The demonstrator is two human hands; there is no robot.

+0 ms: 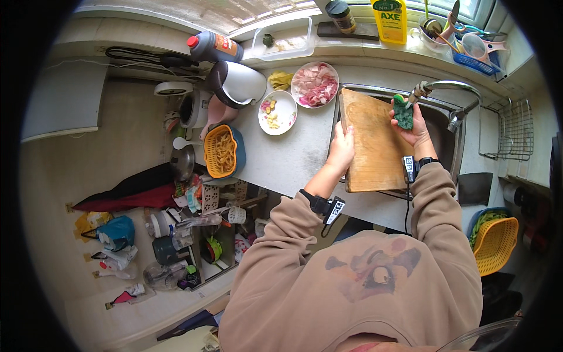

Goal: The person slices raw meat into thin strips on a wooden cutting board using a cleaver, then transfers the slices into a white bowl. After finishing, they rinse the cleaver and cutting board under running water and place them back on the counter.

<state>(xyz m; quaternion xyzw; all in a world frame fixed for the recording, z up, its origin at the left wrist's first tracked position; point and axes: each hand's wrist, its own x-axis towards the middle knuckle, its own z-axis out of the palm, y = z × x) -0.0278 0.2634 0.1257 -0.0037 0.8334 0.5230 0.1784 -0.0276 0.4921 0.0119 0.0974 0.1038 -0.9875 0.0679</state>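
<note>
My left hand [344,148] grips the left edge of a wooden cutting board [374,145], thumb on its face and fingers hidden behind. The board is tilted over a steel sink [440,132], covering much of the basin. In my right hand [418,132] is a green scouring sponge [403,114], held above the board's right side with its dark scrubbing face turned up. A curved metal faucet [473,94] reaches over the basin just right of that hand. I cannot tell whether water runs.
Left of the sink are a plate of sliced raw meat [315,83], a smaller plate with chopped pieces [277,112] and a yellow basket of strips [221,152]. A yellow detergent bottle [390,22] stands on the sill. A wire rack [514,127] and a yellow basket [495,246] are at right.
</note>
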